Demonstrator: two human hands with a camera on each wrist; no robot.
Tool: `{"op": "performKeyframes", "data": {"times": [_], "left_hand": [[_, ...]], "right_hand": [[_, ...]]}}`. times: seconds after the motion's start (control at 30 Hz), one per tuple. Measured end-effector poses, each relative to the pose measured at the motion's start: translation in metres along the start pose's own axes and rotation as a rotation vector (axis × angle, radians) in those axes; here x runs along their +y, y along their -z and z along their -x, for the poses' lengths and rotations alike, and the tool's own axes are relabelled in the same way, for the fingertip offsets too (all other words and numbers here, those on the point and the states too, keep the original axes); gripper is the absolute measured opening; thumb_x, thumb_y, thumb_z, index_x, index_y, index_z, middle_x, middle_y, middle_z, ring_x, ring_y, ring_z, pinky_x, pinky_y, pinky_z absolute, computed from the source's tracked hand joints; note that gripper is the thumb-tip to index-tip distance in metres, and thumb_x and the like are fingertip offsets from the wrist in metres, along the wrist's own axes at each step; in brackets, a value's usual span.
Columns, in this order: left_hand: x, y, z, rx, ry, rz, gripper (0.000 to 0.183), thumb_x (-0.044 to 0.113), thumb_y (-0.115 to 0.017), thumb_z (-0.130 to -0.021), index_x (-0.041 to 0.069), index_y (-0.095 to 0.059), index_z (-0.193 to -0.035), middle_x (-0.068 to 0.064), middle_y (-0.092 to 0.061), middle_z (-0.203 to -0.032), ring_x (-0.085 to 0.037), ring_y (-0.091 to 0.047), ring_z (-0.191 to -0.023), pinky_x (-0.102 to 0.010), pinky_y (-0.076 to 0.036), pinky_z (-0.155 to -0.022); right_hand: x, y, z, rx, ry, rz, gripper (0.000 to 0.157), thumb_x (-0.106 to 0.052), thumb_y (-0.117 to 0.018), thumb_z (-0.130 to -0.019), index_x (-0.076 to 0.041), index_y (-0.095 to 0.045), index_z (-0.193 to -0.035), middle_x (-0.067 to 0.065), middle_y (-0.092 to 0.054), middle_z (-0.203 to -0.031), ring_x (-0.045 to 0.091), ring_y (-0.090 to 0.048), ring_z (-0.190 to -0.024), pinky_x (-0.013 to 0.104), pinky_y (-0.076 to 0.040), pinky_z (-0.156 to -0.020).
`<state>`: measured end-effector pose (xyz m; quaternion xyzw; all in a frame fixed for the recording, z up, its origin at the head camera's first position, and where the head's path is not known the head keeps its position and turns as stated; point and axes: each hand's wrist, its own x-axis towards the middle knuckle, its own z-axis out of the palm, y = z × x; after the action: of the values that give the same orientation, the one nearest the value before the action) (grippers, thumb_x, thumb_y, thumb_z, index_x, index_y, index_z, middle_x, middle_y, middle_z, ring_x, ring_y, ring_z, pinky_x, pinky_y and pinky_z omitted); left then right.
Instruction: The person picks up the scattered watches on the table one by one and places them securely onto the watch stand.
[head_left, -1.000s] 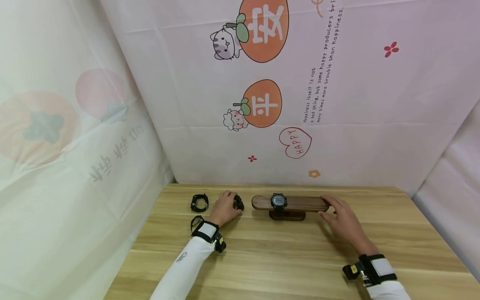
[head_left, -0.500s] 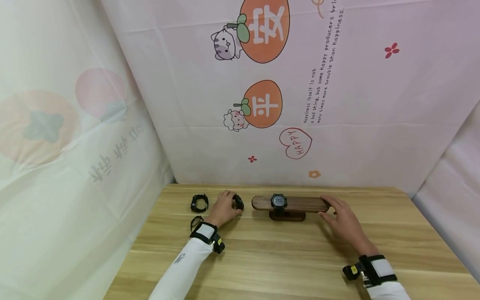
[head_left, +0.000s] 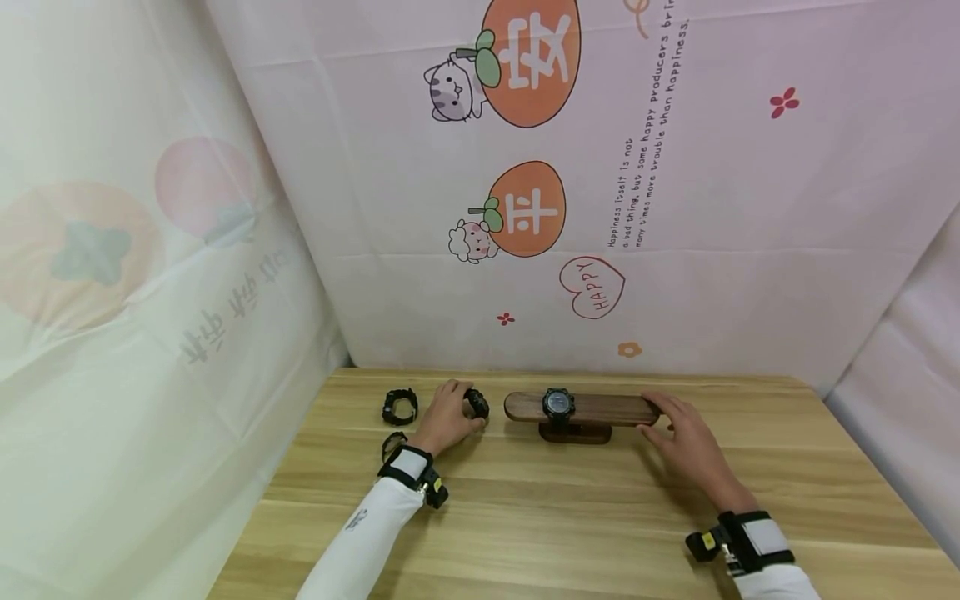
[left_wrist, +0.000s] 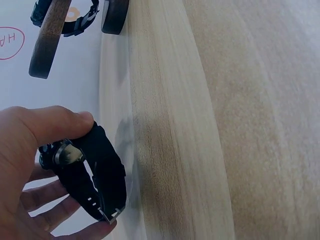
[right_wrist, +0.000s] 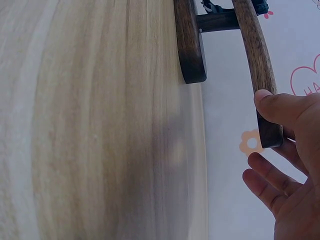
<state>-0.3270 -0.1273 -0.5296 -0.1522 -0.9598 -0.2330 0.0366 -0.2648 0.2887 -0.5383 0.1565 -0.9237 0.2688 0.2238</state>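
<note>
"Black is the wristwatch I must look at first, yes? From my distant seat I find it left of the stand."

"Yes. The person's left hand grasps it: on my left wrist view the thumb presses the strap, with fingers on the other side. Whether the watch touches the counter, I cannot tell."

"And the right hand?"

"It pinches the right end of the wooden display stand, by its long bar; two fingers are apart from the wood."

"How would you advise this hold?"

"In my judgement, the left hand should press only gently, so the loop is not flattened and the watch does not twist. The right hand should steady the bar without pushing down; the base is shorter, so that end could tip."

"Please count for me."

"One stand, two hands and, surely, three watches: one in the left hand, one around the bar, one on the counter to the left. Near the left wrist is one looped object, probably a fourth watch, but partly hidden."
</note>
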Motion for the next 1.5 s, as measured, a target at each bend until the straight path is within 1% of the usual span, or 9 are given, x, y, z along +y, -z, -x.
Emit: {"op": "performKeyframes", "data": {"times": [0.2, 0.47, 0.8, 1.03, 1.17, 1.3, 1.5], "left_hand": [[-0.0004, 0.0011, 0.0005, 0.012, -0.019, 0.004, 0.073, 0.039, -0.074, -0.083, 0.009, -0.045, -0.142, -0.013, -0.042, -0.143, -0.032, -0.036, -0.131, -0.048, -0.043, -0.102], [-0.0009, 0.0027, 0.0018, 0.017, -0.035, 0.022, 0.071, 0.037, -0.075, -0.082, 0.01, -0.046, -0.141, -0.012, -0.041, -0.144, -0.03, -0.035, -0.132, -0.048, -0.042, -0.102], [-0.0013, 0.0051, 0.0042, 0.03, -0.043, 0.011, 0.072, 0.04, -0.075, -0.081, 0.01, -0.048, -0.141, -0.011, -0.046, -0.14, -0.029, -0.043, -0.126, -0.047, -0.044, -0.1], [-0.0028, 0.006, 0.0049, 0.04, -0.048, 0.039, 0.071, 0.041, -0.076, -0.081, 0.012, -0.048, -0.14, -0.01, -0.047, -0.138, -0.027, -0.046, -0.124, -0.046, -0.045, -0.1], [-0.0043, 0.0064, 0.0061, 0.043, -0.062, 0.055, 0.072, 0.04, -0.076, -0.08, 0.012, -0.048, -0.14, -0.008, -0.048, -0.137, -0.025, -0.047, -0.122, -0.044, -0.046, -0.099], [-0.0051, 0.0067, 0.0072, 0.052, -0.083, 0.05, 0.073, 0.041, -0.076, -0.08, 0.015, -0.047, -0.141, -0.007, -0.047, -0.137, -0.025, -0.048, -0.121, -0.043, -0.048, -0.097], [-0.0029, 0.0095, 0.0094, 0.07, -0.106, 0.067, 0.072, 0.039, -0.077, -0.079, 0.015, -0.048, -0.14, -0.008, -0.046, -0.137, -0.027, -0.048, -0.12, -0.045, -0.048, -0.095]], "right_hand": [[-0.0008, 0.0001, 0.0015, -0.003, 0.006, -0.005, 0.057, -0.019, -0.073, -0.085, -0.003, -0.052, -0.136, 0.022, -0.054, -0.129, 0.037, -0.049, -0.11, 0.051, -0.052, -0.076], [-0.0033, 0.0011, 0.0012, 0.001, 0.013, -0.005, 0.057, -0.019, -0.073, -0.086, -0.002, -0.052, -0.135, 0.022, -0.055, -0.128, 0.037, -0.05, -0.109, 0.051, -0.053, -0.075], [-0.002, -0.0001, -0.0005, -0.001, 0.013, -0.01, 0.057, -0.019, -0.073, -0.086, -0.002, -0.052, -0.135, 0.022, -0.055, -0.128, 0.037, -0.05, -0.109, 0.051, -0.053, -0.075], [0.0008, -0.0013, -0.0018, 0.014, 0.03, -0.006, 0.057, -0.016, -0.074, -0.084, -0.002, -0.052, -0.135, 0.022, -0.056, -0.127, 0.037, -0.051, -0.107, 0.051, -0.053, -0.074], [0.001, -0.0015, -0.0015, 0.015, 0.034, -0.005, 0.057, -0.015, -0.074, -0.084, -0.002, -0.052, -0.135, 0.022, -0.056, -0.127, 0.037, -0.051, -0.108, 0.051, -0.053, -0.074], [0.0, -0.0008, -0.0014, 0.018, 0.035, -0.004, 0.057, -0.014, -0.075, -0.083, -0.002, -0.053, -0.134, 0.022, -0.055, -0.128, 0.037, -0.051, -0.107, 0.051, -0.053, -0.073], [-0.0036, 0.001, -0.001, 0.017, 0.027, -0.001, 0.057, -0.012, -0.075, -0.082, -0.001, -0.053, -0.134, 0.023, -0.055, -0.127, 0.038, -0.051, -0.107, 0.051, -0.053, -0.073]]}}
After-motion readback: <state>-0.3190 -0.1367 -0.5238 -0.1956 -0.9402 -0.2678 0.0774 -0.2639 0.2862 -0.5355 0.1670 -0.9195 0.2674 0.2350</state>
